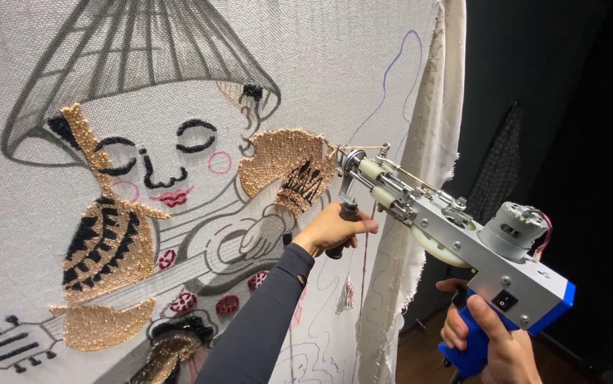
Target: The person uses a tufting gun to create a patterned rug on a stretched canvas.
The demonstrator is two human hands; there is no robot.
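A silver tufting gun (456, 238) with a blue grip points left at a stretched white cloth (335, 64). My right hand (488, 338) is wrapped around the blue grip at the lower right. My left hand (335, 229) grips the gun's black front handle, in a dark grey sleeve. The gun's tip touches the cloth at the right edge of a tan tufted patch (281, 163). The cloth bears a drawn figure with a hat, closed eyes and red lips (172, 197).
A tan yarn strand (365, 263) hangs down under the gun's front. The loose frayed cloth edge (434, 142) hangs at the right of the frame. Beyond it is a dark room with a wooden floor (420, 355).
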